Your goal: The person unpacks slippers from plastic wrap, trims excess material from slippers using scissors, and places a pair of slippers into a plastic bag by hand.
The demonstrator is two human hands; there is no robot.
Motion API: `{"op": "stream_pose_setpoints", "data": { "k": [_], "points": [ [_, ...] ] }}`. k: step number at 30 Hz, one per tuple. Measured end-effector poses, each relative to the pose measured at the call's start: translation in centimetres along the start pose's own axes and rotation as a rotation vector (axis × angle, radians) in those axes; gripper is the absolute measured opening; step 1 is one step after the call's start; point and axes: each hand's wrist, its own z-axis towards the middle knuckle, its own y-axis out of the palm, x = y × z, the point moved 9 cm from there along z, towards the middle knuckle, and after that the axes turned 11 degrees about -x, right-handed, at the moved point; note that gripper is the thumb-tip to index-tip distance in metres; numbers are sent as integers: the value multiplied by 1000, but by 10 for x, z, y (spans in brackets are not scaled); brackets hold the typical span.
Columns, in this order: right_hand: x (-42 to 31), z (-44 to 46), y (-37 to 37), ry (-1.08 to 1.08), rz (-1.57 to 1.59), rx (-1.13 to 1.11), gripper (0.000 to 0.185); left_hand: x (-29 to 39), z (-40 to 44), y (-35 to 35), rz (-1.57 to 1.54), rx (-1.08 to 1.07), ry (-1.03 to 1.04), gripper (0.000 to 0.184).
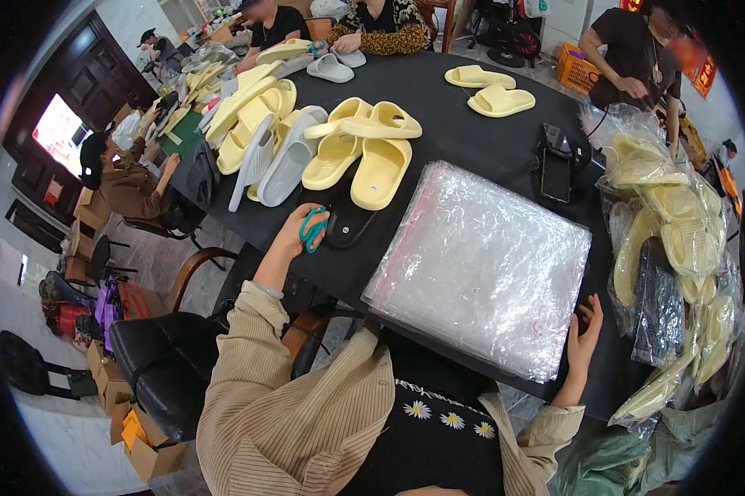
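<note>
My left hand point(300, 229) is closed on the teal handles of scissors point(313, 229) at the black table's near edge, close to a black slipper point(349, 223). My right hand point(586, 332), fingers apart, rests beside the lower right edge of a stack of clear plastic bags point(488, 264). Beyond my left hand stand yellow slippers point(381, 172), some stacked on others, and grey slippers point(290, 168). To the right of the bags lies a long pile of bagged yellow slippers point(678, 236), with a black slipper in a bag point(659, 306) among them.
A phone point(556, 175) and a black device lie behind the bags. Two yellow slippers point(501, 101) sit at the table's far side. Several people are around the tables, one standing at the far right point(637, 62). A black chair point(162, 364) stands at my left.
</note>
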Motion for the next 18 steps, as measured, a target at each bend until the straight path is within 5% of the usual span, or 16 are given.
{"op": "stream_pose_setpoints", "data": {
  "k": [6,8,11,14,18],
  "points": [
    [-3,0,0,0,5,-1,61,-18,-43,-35,297,16,17,38],
    [-3,1,1,-5,10,-9,61,-40,-57,-89,196,253,84,36],
    [-4,2,1,2,-3,-14,61,-59,-80,-153,490,542,10,41],
    [-2,3,3,-12,23,-28,60,-68,-64,-210,896,715,147,46],
    [3,2,3,15,1,-37,58,-40,-33,-211,939,709,0,54]
  ]
}}
